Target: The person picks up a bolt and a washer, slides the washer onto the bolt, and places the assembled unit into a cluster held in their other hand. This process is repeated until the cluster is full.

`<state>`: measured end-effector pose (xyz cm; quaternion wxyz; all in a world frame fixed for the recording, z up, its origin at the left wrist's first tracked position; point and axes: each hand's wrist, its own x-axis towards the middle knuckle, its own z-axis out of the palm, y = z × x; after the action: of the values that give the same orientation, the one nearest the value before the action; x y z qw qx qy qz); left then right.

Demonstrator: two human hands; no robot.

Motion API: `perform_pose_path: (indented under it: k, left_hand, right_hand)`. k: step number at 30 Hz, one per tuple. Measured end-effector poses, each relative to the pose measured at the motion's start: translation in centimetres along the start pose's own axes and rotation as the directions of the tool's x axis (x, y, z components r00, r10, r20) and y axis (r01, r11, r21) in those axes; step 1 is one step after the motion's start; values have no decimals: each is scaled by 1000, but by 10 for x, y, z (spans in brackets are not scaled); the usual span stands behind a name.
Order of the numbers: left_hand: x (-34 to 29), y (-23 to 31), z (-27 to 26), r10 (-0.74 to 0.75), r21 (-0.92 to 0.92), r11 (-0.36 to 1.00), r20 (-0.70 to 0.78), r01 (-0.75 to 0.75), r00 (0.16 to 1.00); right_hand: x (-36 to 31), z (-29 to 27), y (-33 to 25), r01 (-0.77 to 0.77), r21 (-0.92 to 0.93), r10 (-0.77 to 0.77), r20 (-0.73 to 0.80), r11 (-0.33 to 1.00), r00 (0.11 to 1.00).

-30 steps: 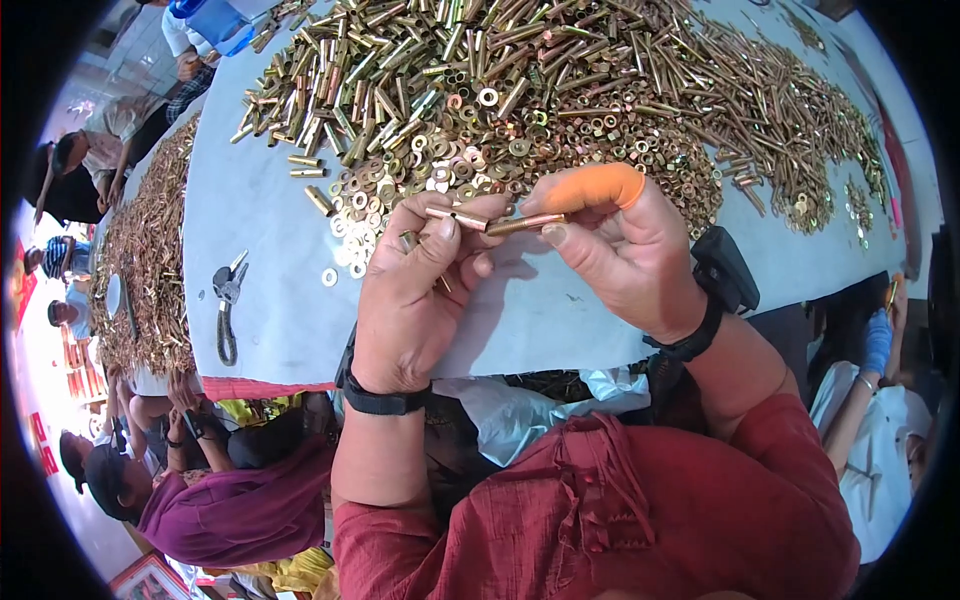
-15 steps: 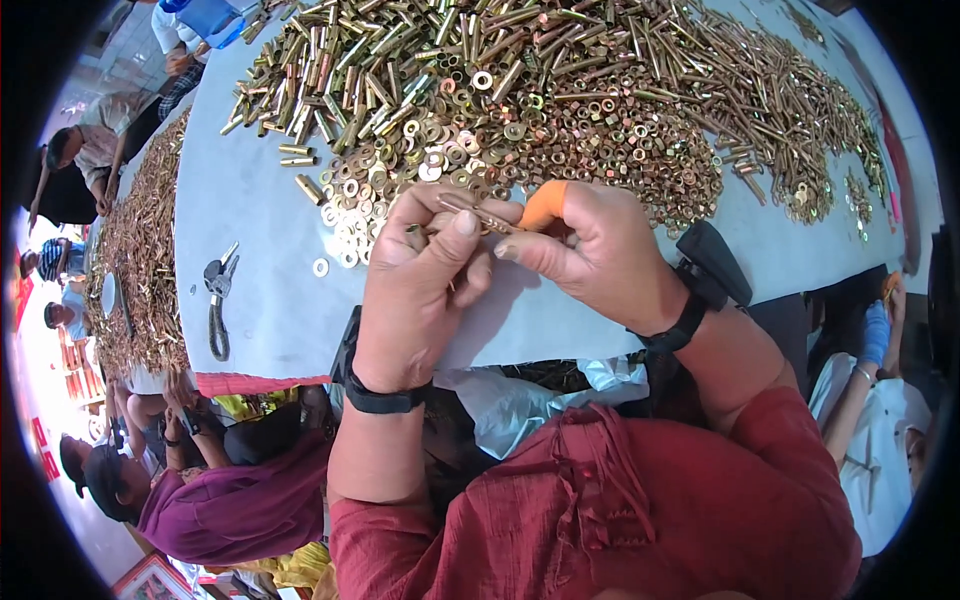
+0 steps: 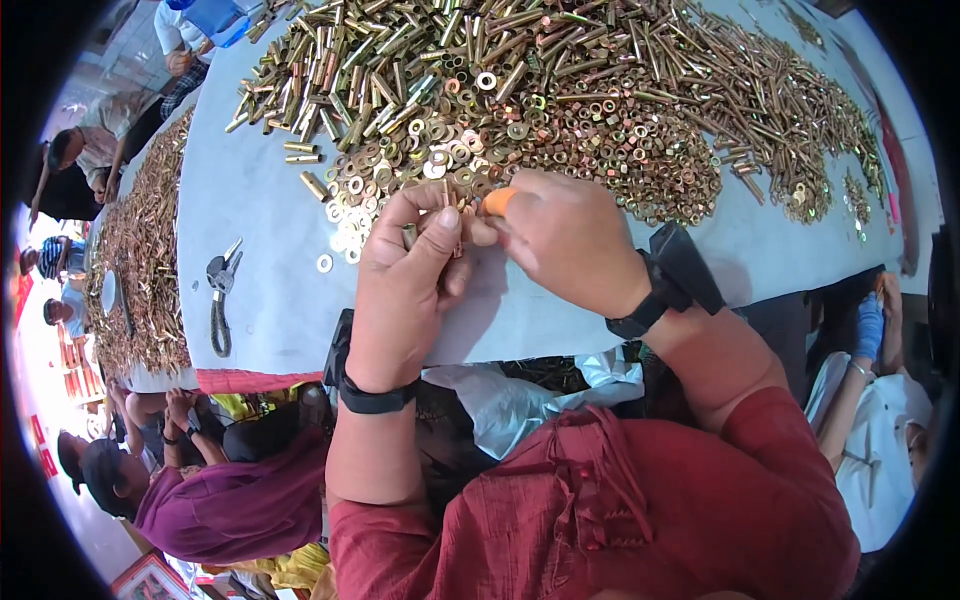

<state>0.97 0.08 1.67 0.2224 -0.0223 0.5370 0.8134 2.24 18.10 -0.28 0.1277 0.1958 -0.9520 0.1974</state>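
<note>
Nearest the viewer, the red sleeves and forearms come up from below, each wrist wearing a black band. The left hand (image 3: 410, 280) is curled, thumb and forefinger pinched narrow on a small brass-coloured bolt (image 3: 448, 200) held just above the table's near edge. The right hand (image 3: 570, 240) meets it from the other side, fingers closed in on the same piece, an orange cot (image 3: 497, 201) over one fingertip. What exactly sits under the right fingertips is hidden — a washer or nut being fitted seems likely, but I cannot tell.

Judgement: the step in hand is assembly of one fastener, the two hands working the piece together. The next move would call for a steady left-hand pinch while the right turns or seats its part squarely.

Just beyond the hands lies a spread of washers (image 3: 385, 175), then a heap of nuts (image 3: 620, 140), and farther still long sleeves and bolts (image 3: 420, 50) across the pale table (image 3: 260, 220). A pair of pliers (image 3: 218, 300) rests to the left, well apart. Other people sit at a second laden table (image 3: 140, 250) on the far left.
</note>
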Motion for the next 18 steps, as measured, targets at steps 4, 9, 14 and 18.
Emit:
perform_pose_path:
  k: [4, 9, 14, 18]
  left_hand:
    - [0, 0, -6, -4, 335, 942, 54, -14, 999]
    - [1, -8, -2, 106, 462, 875, 115, -147, 988]
    - [2, -10, -1, 82, 396, 909, 132, -129, 988]
    - [4, -8, -3, 173, 569, 784, 187, -250, 967]
  right_hand:
    - [2, -2, 2, -156, 493, 227, -88, 856, 970]
    - [1, -8, 3, 3, 591, 137, -192, 807, 972]
    - [0, -12, 9, 11, 574, 104, -167, 819, 981]
    - [-1, -20, 5, -302, 807, 281, 176, 508, 943]
